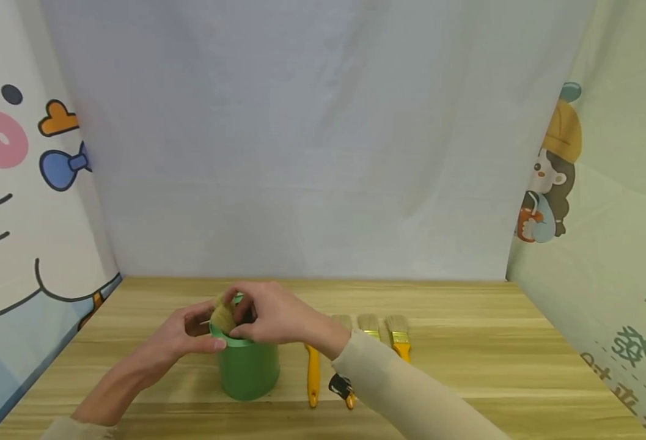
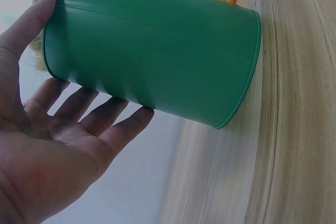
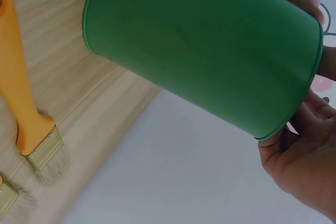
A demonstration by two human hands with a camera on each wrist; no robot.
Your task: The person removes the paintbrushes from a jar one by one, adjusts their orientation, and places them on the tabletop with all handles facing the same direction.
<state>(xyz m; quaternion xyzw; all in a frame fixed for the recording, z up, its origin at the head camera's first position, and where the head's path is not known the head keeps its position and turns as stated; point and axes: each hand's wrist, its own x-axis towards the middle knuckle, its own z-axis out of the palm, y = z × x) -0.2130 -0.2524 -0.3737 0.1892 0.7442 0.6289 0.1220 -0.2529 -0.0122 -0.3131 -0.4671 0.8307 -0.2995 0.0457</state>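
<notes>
A green cylindrical container (image 1: pixel 248 370) stands upright on the wooden table. My left hand (image 1: pixel 182 333) holds it near the top, thumb at the rim and fingers spread along the far side; the left wrist view shows those fingertips against the wall. Pale bristles (image 1: pixel 223 319) of a paintbrush stick up out of the mouth, while its handle is hidden inside. My right hand (image 1: pixel 275 315) bends over the rim, with thumb and index finger around these bristles. In the right wrist view the container (image 3: pixel 205 51) hides part of both hands.
Several paintbrushes with yellow-orange handles lie right of the container, among them one brush (image 1: pixel 400 339) with bristles pointing away. A handle (image 1: pixel 313 379) lies close beside the container. My right forearm covers parts of them. A white cloth (image 1: pixel 311 153) hangs behind the table (image 1: pixel 466 379).
</notes>
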